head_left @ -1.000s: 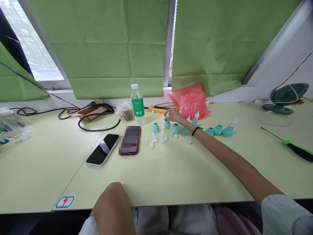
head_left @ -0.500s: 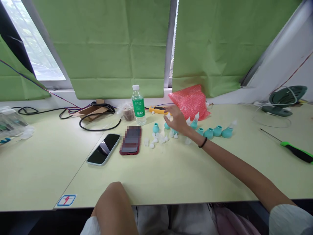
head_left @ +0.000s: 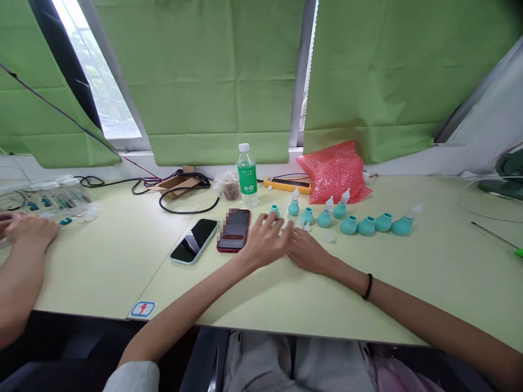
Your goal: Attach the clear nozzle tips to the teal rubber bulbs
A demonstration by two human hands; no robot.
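Near the middle of the table, my left hand (head_left: 267, 239) is over the small clear and white parts, its fingers bent and smeared, and what it may hold cannot be seen. Touching or nearly touching it, my right hand (head_left: 308, 249) rests low with curled fingers; its fingertips are hidden. Small white pieces (head_left: 304, 225) show just behind the hands. Several teal bulbs stand beyond and to the right, some open-topped like this teal bulb (head_left: 366, 226), others with clear tips, such as the bulb with a tip (head_left: 293, 206). A loose clear piece (head_left: 329, 238) lies right of my right hand.
Two phones, a white-edged one (head_left: 194, 242) and a red-cased one (head_left: 233, 234), lie left of my hands. Behind are a water bottle (head_left: 247, 179), a yellow tool (head_left: 288, 185) and a red bubble-wrap bag (head_left: 335, 173). Another person's hand (head_left: 32, 231) is at far left.
My left hand has come in over the small parts. My right hand has moved back from the bulbs toward me and now meets it. Another bulb now carries a clear tip. The view has shifted left.
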